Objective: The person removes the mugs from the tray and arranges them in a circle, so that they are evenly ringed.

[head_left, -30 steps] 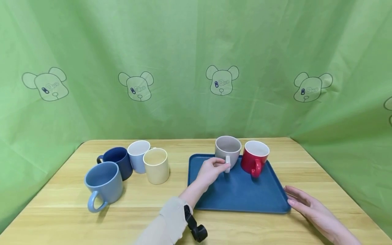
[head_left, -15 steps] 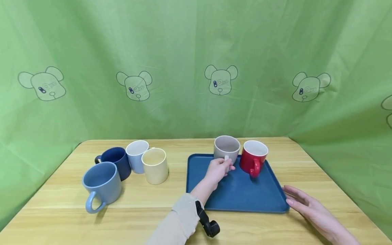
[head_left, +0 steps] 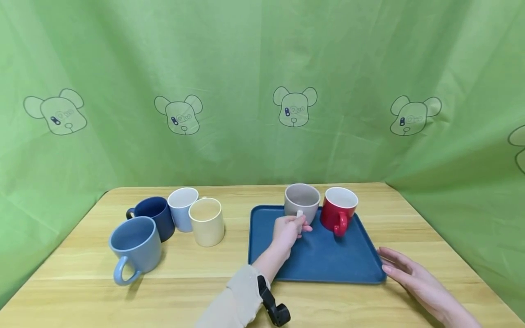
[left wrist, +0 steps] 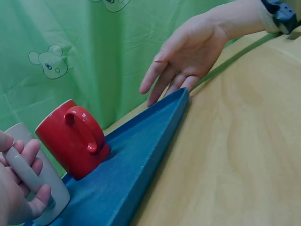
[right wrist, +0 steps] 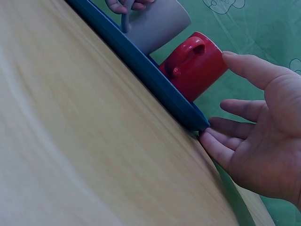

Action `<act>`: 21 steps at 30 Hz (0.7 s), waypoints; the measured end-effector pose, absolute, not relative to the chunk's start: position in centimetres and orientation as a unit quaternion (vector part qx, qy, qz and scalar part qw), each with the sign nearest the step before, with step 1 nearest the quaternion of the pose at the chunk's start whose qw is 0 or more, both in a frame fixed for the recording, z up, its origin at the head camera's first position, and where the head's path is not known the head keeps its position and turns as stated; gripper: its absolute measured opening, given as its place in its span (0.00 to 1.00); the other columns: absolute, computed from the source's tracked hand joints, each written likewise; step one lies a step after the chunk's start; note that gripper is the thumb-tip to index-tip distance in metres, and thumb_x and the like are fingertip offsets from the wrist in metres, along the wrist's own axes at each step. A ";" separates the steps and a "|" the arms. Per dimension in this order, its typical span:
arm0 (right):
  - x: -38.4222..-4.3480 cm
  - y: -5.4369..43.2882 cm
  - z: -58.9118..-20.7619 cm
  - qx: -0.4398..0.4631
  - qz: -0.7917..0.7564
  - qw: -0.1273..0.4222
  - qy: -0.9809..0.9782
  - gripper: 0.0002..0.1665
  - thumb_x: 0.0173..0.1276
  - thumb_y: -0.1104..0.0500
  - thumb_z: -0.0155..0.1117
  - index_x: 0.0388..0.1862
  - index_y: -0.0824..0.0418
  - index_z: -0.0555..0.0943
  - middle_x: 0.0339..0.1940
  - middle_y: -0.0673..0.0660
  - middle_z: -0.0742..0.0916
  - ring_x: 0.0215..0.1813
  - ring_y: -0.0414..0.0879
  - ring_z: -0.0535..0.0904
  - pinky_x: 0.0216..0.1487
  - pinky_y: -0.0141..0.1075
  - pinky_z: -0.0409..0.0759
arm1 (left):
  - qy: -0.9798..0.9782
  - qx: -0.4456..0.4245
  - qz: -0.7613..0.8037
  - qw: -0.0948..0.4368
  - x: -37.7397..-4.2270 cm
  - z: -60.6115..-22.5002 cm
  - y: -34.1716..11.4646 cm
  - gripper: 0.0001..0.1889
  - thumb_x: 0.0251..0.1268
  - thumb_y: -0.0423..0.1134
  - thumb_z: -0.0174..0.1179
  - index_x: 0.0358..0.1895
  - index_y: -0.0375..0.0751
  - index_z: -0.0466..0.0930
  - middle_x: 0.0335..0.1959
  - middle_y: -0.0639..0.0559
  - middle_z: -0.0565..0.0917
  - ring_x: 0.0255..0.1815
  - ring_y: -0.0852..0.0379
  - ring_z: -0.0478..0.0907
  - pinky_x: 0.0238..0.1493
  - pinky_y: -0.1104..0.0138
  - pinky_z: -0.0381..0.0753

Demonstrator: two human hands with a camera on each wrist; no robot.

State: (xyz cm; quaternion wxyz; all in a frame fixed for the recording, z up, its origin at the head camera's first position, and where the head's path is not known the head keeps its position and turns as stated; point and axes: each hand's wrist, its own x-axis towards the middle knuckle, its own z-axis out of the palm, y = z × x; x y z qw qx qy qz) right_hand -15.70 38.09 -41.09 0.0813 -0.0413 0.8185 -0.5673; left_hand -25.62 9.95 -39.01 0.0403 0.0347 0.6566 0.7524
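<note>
A grey mug (head_left: 302,200) stands upright at the back of the blue tray (head_left: 328,266), its handle facing the person. My left hand (head_left: 289,233) grips that handle, with fingers passed through its loop, as the left wrist view shows from close by. Just right of it on the tray is a red mug (head_left: 338,209) with a white inside; its handle (left wrist: 87,127) is untouched. My right hand (head_left: 418,282) lies at the tray's right front corner, fingers extended and loosely spread. In the right wrist view its fingertips (right wrist: 207,136) are right at the tray's rim.
Left on the wooden table (head_left: 176,296) stand a light blue mug (head_left: 141,250), a dark blue mug (head_left: 164,223), a pale blue mug with a white inside (head_left: 183,218) and a cream mug (head_left: 208,230). A green curtain (head_left: 229,150) hangs behind the table.
My left hand has gone from pinching the grey mug's handle at its side to having fingers through the loop. The mug's handle has shifted slightly left. My right hand stays by the tray corner.
</note>
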 end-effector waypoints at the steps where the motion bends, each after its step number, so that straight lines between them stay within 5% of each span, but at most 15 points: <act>1: -15.7 38.1 -41.1 -0.042 -0.568 0.081 0.818 0.36 0.74 0.56 0.46 0.70 0.75 0.47 0.69 0.76 0.56 0.51 0.19 0.66 0.48 0.20 0.66 | 0.656 0.039 0.753 0.042 -25.4 -39.0 9.8 0.13 0.63 0.38 0.56 0.35 0.29 0.82 0.23 0.46 0.84 0.31 0.60 0.81 0.38 0.59 0.79; 21: -15.8 38.2 -41.1 -0.049 -0.569 0.082 0.817 0.36 0.75 0.56 0.45 0.70 0.76 0.46 0.68 0.77 0.55 0.51 0.20 0.68 0.48 0.20 0.66 | 0.641 0.087 0.759 0.070 -20.3 -36.2 4.8 0.15 0.64 0.39 0.58 0.32 0.25 0.81 0.21 0.43 0.83 0.29 0.58 0.80 0.32 0.66 0.78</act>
